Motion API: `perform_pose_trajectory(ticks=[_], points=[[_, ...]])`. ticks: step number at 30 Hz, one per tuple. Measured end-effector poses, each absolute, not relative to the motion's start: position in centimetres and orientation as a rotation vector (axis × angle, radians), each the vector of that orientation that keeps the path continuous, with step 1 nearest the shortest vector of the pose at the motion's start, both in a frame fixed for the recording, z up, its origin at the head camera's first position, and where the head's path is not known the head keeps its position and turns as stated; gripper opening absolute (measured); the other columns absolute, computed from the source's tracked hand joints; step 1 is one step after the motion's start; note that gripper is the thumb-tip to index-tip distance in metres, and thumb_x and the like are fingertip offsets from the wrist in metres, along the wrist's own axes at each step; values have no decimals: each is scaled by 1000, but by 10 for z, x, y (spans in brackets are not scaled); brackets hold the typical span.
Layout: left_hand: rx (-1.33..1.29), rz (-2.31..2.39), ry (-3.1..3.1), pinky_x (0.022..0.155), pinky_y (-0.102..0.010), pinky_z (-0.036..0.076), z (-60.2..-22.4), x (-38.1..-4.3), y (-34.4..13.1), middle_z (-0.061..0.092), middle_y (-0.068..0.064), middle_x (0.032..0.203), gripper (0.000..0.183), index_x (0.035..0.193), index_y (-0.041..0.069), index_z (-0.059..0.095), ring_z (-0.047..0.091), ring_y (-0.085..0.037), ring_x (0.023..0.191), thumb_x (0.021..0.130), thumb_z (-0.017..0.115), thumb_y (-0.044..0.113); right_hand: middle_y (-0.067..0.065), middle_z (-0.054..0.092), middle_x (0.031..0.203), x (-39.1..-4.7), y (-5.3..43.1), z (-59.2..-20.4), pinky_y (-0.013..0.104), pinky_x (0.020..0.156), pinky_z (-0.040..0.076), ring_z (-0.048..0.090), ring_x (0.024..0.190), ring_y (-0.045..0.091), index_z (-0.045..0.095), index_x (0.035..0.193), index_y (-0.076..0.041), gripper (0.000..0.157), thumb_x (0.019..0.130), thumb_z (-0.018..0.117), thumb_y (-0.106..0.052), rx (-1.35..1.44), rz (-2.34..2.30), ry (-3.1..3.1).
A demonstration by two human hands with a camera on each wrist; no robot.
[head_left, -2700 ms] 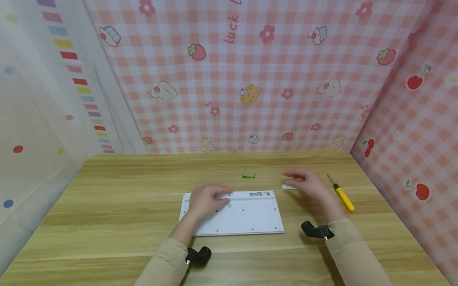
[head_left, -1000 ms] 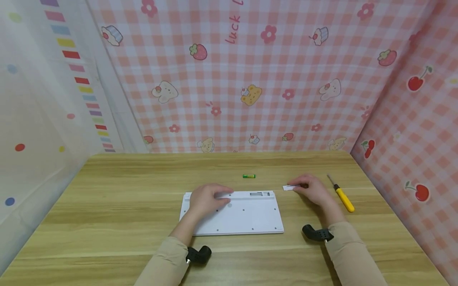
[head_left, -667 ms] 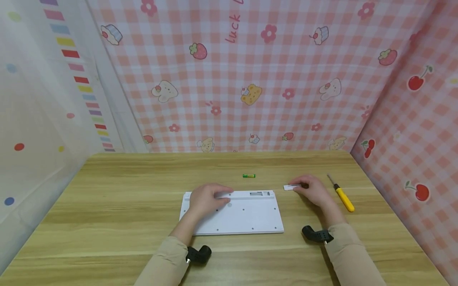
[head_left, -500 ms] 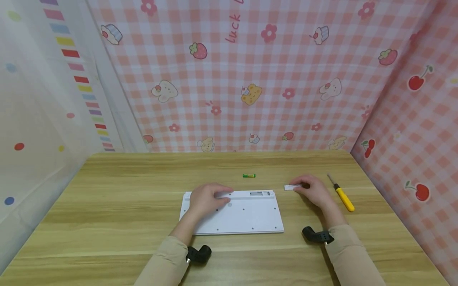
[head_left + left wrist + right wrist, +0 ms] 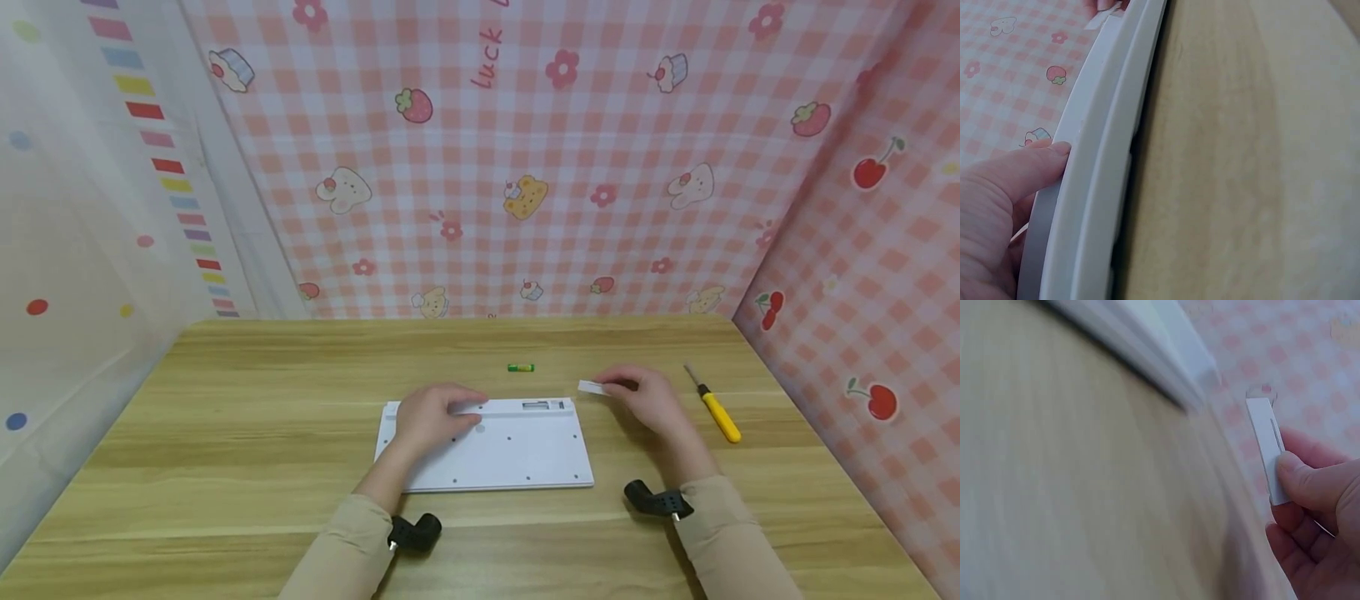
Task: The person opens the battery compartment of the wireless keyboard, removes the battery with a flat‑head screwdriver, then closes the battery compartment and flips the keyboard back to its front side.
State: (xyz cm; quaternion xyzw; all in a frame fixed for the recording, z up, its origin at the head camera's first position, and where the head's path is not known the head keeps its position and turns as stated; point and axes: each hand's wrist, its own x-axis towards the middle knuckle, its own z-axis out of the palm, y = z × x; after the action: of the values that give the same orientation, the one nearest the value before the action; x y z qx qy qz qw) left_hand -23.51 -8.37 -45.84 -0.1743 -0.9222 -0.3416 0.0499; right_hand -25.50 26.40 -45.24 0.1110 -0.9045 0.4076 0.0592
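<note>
A white keyboard (image 5: pixel 517 458) lies face down on the table, its small battery slot (image 5: pixel 536 406) uncovered at the far right corner. My left hand (image 5: pixel 431 419) holds its far edge left of the middle; in the left wrist view the thumb (image 5: pixel 1041 164) lies on the raised edge and the fingers are partly hidden behind it. Just beyond the right corner, my right hand (image 5: pixel 647 398) pinches a white battery cover (image 5: pixel 1265 447) between thumb and fingers. The cover is a narrow flat strip with a slit along one side, raised and tilted toward the keyboard.
A green battery (image 5: pixel 521 367) lies on the wooden table (image 5: pixel 247 433) behind the keyboard. To the right of my right hand lies a screwdriver (image 5: pixel 720 415) with a yellow handle. A pink checked cloth (image 5: pixel 465 167) hangs behind the table's far edge.
My right hand first reached over the battery cover on the table, then pinched it; now it has lifted the cover and moved it left toward the keyboard. My left hand stays in place.
</note>
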Motion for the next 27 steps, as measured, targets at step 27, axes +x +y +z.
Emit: perform_pose_trajectory(ticks=[27], points=[[-557, -992, -2825, 97, -46, 45, -460, -238, -85, 71, 7, 115, 27, 110, 31, 76, 64, -20, 112, 83, 80, 28, 3, 72, 104, -251, 194, -441, 42, 86, 53, 65, 99, 21, 78, 98, -14, 15, 94, 67, -5, 564, 1217, -2822]])
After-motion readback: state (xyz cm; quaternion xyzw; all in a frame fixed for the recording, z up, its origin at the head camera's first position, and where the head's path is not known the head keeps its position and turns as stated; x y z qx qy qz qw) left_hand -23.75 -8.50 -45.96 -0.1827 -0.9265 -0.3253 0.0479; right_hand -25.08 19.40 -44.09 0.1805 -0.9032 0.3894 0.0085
